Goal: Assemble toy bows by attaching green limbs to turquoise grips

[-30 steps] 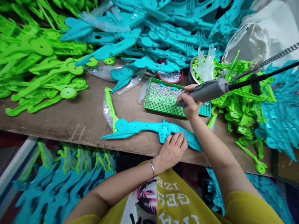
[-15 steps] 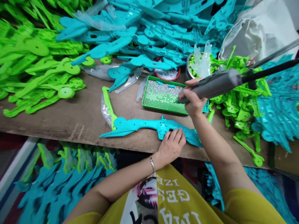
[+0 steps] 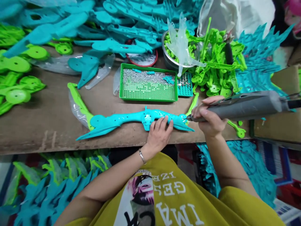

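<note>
A blue plastic toy bow (image 3: 127, 118) lies along the front of the bench, with a green arm (image 3: 81, 102) at its left end and another green arm (image 3: 193, 103) at its right. My left hand (image 3: 160, 133) is laid over the lower edge right of the bow's middle, fingers curled on its surface; the thumb is hidden. A grey electric screwdriver (image 3: 244, 105) is gripped in my right hand (image 3: 210, 117). It lies nearly level, its tip at the round right end of the bow. Whether the tip sits on a screw is too small to tell.
Behind the bow, a green perforated tray (image 3: 148, 99) holds many small screws, beside a small blue tray (image 3: 185, 91). A metal bowl (image 3: 164, 50) contains green pieces. Blue parts (image 3: 131, 18) are heaped behind, green parts (image 3: 216, 69) at right. A cardboard box (image 3: 277, 106) stands far right.
The screwdriver has come down from above the screw tray to the bow's right end. My left hand stays on the bow. The view has shifted to the right.
</note>
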The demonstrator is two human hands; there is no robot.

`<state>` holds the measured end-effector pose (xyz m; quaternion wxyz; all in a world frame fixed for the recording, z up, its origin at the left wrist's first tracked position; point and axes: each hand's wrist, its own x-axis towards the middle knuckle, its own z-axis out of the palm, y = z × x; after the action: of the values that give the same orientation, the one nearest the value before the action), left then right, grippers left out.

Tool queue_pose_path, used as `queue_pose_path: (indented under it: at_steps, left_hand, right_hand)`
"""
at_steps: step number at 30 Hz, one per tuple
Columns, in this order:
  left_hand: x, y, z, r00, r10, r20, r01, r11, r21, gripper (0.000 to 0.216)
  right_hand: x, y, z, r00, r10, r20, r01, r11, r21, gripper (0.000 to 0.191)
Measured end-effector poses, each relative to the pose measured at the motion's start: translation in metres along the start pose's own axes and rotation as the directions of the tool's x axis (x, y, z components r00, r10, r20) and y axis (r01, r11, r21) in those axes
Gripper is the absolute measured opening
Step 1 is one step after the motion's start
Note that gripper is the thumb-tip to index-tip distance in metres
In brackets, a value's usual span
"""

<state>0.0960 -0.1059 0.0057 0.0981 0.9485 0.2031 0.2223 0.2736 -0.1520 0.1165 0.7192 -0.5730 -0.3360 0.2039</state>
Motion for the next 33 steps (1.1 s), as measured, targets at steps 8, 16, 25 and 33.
queue_pose_path:
  at_steps: [8,16,25,33]
  left_hand:
    - [0.002,0.0,-0.003,1.0,0.013,0.011,-0.013,1.0,0.024,0.04]
    - [0.003,0.002,-0.006,0.999,-0.002,0.047,0.001,1.0,0.023,0.041]
    - [0.006,0.004,-0.008,1.0,0.011,-0.017,-0.01,0.998,0.065,0.035]
    - [0.004,0.004,-0.006,1.0,-0.012,-0.006,0.013,0.997,0.073,0.039]
  right_hand:
    - [-0.003,0.018,-0.015,1.0,0.03,-0.008,-0.031,0.995,-0.098,0.026]
    - [-0.005,0.04,-0.029,0.978,0.154,0.138,-0.134,0.981,-0.14,0.028]
    - [0.038,0.027,-0.018,0.798,0.144,0.586,-0.093,0.989,-0.116,0.023]
    - [0.08,0.06,0.069,0.986,-0.125,0.106,0.124,0.992,0.024,0.032]
